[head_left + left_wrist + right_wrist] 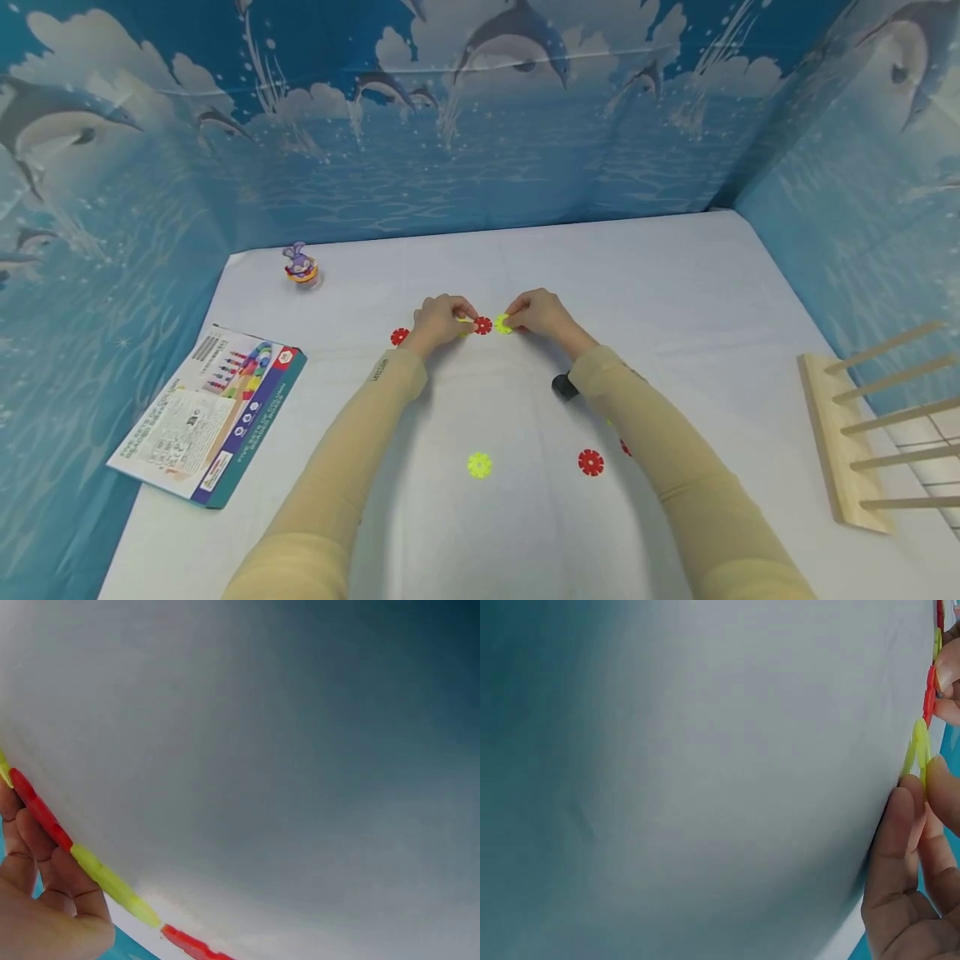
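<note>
My right hand [543, 312] pinches a yellow notched plastic disc [503, 323] between thumb and fingers, its edge right at a red notched disc [483, 325]. That red disc is gripped at its left side by the fingertips of my left hand [441, 320]. Under the left fingers a second yellow disc [116, 885] shows in the left wrist view, in line with the red one. Another red disc [401, 336] lies at the row's left end, partly covered by the left hand. From the right wrist, the held yellow disc [919, 750] appears edge-on.
Nearer me lie a yellow disc [479, 465] and a red disc [591, 462]; another red piece [626, 448] peeks past the right sleeve. A black object [564, 387] sits by that forearm. A box [210, 417] and rabbit figurine [301, 265] are left, a wooden rack [843, 450] right.
</note>
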A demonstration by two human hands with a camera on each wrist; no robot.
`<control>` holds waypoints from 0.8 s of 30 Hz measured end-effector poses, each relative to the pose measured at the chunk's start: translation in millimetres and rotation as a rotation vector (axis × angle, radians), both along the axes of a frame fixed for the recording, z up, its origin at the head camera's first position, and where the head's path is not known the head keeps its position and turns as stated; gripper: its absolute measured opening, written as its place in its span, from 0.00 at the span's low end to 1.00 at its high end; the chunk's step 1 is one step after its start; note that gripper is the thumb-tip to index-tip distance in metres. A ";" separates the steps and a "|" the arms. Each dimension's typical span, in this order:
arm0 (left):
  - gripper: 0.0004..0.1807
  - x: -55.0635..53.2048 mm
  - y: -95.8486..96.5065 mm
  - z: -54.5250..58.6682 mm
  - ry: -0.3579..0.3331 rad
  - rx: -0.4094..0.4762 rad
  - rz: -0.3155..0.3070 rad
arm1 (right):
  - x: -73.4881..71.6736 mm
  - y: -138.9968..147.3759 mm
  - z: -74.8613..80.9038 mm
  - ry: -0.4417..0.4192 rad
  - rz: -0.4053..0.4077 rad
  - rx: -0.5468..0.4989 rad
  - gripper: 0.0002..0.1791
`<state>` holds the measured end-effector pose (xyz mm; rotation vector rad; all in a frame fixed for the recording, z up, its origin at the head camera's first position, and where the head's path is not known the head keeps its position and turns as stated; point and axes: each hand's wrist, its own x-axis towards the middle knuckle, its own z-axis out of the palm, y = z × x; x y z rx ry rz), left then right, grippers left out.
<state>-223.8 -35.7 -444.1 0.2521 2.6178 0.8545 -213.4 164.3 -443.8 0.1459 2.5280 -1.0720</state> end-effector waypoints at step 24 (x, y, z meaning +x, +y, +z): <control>0.08 -4.5 0.8 -3.1 -0.003 -0.010 -0.004 | 6.4 -19.9 8.1 0.056 -0.034 0.165 0.08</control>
